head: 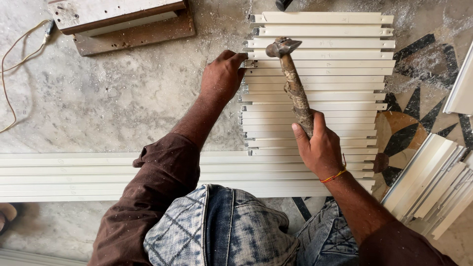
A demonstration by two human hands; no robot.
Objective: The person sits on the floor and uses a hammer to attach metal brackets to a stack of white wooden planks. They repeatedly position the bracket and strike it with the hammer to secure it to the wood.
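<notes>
Floor (113, 93) of dusty stone carries a row of white metal strips (340, 79) laid side by side, with longer white profiles (74, 172) crossing beneath. The right hand (321, 148) is closed around the rough wooden handle of a hammer (291, 81), its head over the strips. The left hand (222, 74) presses curled fingers against the strip ends. A glancing blow could likely dent a thin strip or catch those nearby fingers.

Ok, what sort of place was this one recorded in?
Probably a fabrication workshop or building site floor. Cut white metal strips lie in rows on a dusty stone floor strewn with filings, and the right hand holds a worn hammer while the left hand steadies the strips.
</notes>
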